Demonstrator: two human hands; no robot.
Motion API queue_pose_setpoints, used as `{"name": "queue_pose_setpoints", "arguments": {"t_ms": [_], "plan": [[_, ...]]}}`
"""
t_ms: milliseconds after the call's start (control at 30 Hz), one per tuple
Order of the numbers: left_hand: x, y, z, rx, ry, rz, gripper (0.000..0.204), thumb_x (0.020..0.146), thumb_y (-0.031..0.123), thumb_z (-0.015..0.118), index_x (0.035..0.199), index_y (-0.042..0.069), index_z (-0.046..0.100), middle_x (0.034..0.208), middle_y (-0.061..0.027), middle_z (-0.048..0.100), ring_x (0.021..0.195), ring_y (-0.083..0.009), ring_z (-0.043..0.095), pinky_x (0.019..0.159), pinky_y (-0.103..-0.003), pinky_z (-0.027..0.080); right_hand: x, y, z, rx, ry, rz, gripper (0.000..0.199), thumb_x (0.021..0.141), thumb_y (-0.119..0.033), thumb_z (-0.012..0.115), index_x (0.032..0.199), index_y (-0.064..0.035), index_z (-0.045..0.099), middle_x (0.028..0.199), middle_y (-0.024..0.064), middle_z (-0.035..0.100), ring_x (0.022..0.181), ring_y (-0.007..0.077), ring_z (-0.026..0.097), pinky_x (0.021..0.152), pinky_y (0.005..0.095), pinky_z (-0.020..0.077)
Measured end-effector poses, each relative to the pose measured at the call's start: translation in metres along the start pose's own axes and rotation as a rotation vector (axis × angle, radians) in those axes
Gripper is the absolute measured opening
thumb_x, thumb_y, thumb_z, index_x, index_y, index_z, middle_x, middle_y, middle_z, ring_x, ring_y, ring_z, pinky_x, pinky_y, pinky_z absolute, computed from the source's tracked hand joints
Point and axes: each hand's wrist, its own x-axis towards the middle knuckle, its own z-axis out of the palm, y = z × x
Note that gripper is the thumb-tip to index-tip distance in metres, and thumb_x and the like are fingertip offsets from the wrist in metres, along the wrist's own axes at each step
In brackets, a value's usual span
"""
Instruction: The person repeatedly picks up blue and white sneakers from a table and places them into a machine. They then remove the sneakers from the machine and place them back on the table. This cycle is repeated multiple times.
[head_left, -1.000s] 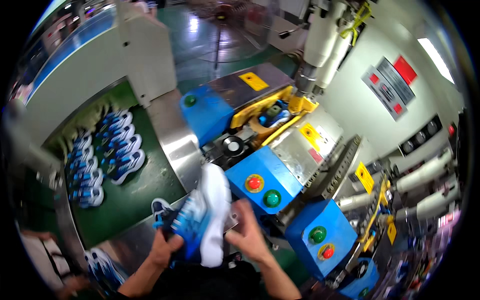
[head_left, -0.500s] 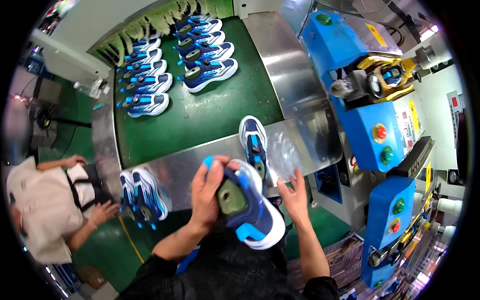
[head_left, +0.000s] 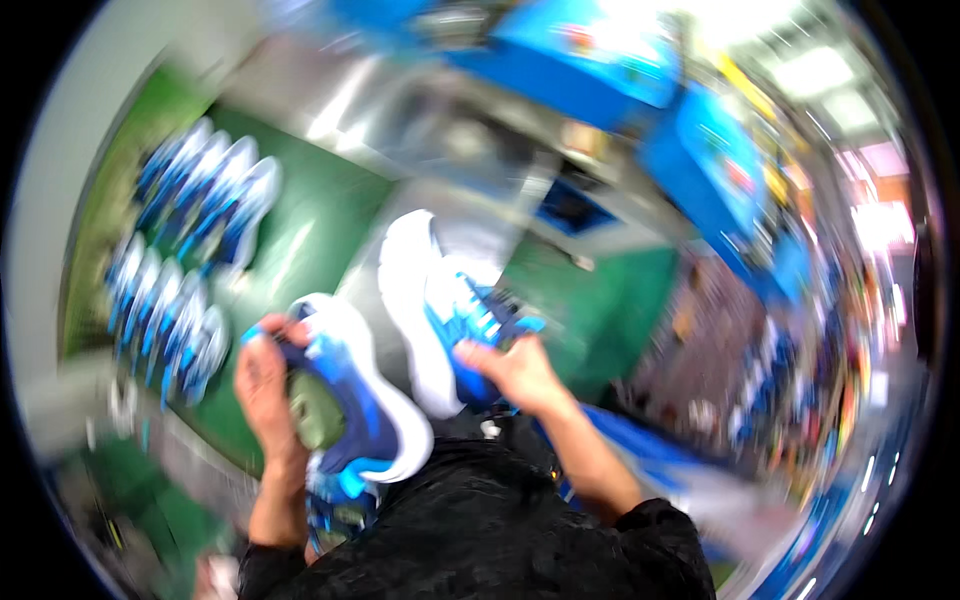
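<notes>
Shoes filled both hands: the left hand [head_left: 262, 385] gripped a blue sneaker [head_left: 350, 400] sole-out, the right hand [head_left: 515, 368] clutched a second sneaker [head_left: 430, 310], both above the green belt [head_left: 310, 240]. Seemingly mid-transfer; the next move would call for a clear spot beside the rows of shoes [head_left: 190, 260]

Bright overhead glare upper right, heavy motion blur throughout, fisheye-bent dark rim.

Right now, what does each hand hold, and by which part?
Left hand grips one blue-and-white shoe around its opening. Right hand holds a second blue-and-white shoe by its laced upper. Blur hides the exact finger placement.
</notes>
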Motion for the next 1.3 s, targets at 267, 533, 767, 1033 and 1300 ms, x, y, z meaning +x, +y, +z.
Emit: {"name": "queue_pose_setpoints", "arguments": {"t_ms": [267,533,767,1033,1300], "plan": [[-0.108,0.003,0.199,-0.622,-1.4,-0.064,0.044,0.098,0.044,0.044,0.107,0.001,0.048,0.079,-0.0068,0.054,0.092,-0.0216,0.051,0.107,-0.044,0.028,-0.321,0.047,-0.058,0.093,0.788,-0.551,0.05,0.076,-0.02,0.08,0.118,-0.001,0.059,0.11,0.0071,0.06,0.098,0.0145,0.051,0.092,0.0326,0.0425],[-0.397,-0.018,0.27,-0.096,-2.428,-0.395,0.018,0.073,0.016,0.066,0.077,0.003,0.055,0.077,-0.0069,0.06,0.086,-0.0191,0.054,0.085,-0.034,0.042,-0.543,0.256,0.101,0.537,2.17,0.225,0.072,0.083,-0.015,0.072,0.143,0.0018,0.036,0.133,0.0127,0.052,0.118,0.0203,0.05,0.105,0.0337,0.0358],[-0.509,-0.072,0.331,-0.139,-2.419,0.497,0.031,0.074,-0.001,0.058,0.105,-0.001,0.062,0.099,-0.0102,0.066,0.099,-0.0272,0.061,0.088,-0.036,0.046,-0.542,0.267,-0.027,-0.136,2.727,0.056,0.049,0.088,-0.009,0.059,0.13,0.0081,0.043,0.133,0.0236,0.049,0.121,0.033,0.049,0.107,0.04,0.0352],[-0.204,-0.078,0.149,0.299,-1.709,0.538,0.035,0.077,0.003,0.061,0.113,0.002,0.059,0.105,-0.0142,0.064,0.098,-0.0334,0.061,0.086,-0.042,0.047,-0.304,0.08,-0.011,-0.435,1.087,-1.11,0.019,0.087,-0.002,0.06,0.105,0.0034,0.06,0.1,0.0143,0.061,0.088,0.0205,0.06,0.079,0.0299,0.0479],[-0.024,-0.208,-0.235,0.86,0.32,0.233,0.029,0.07,0.0,0.055,0.098,0.001,0.061,0.097,-0.0212,0.062,0.094,-0.0421,0.058,0.08,-0.046,0.048,-0.07,-0.006,0.118,-0.469,0.037,-0.435,0.039,0.083,0.006,0.058,0.121,0.0049,0.052,0.122,0.0188,0.056,0.112,0.0275,0.057,0.097,0.0383,0.0468]]}}
